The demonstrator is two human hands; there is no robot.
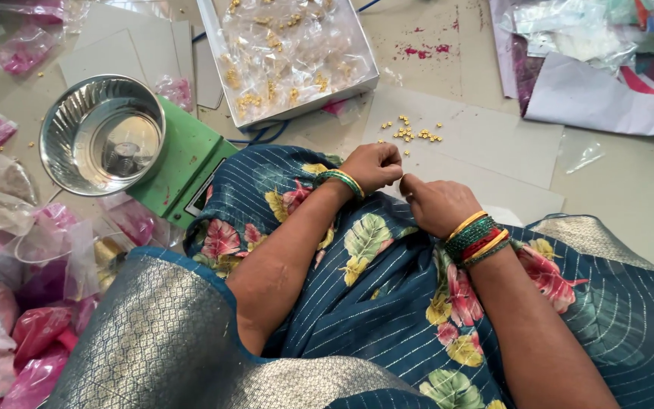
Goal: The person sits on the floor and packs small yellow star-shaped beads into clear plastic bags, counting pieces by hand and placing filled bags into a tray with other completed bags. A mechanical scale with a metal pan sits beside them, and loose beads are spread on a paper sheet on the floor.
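My left hand (pixel 373 164) and my right hand (pixel 437 203) meet over my lap, fingertips pinched close together; whatever is between them is too small to make out. Both wrists wear coloured bangles. Just beyond the hands, a small scatter of golden beads (pixel 410 132) lies on a grey card sheet (pixel 486 140) on the floor. My lap is covered by blue floral cloth (pixel 372 295).
A green weighing scale (pixel 183 170) with a steel bowl (pixel 102 135) stands at left. A white tray (pixel 221 64) of small clear bead packets lies ahead. Pink and clear plastic bags (pixel 32 303) pile at lower left; papers and plastic (pixel 599 91) at upper right.
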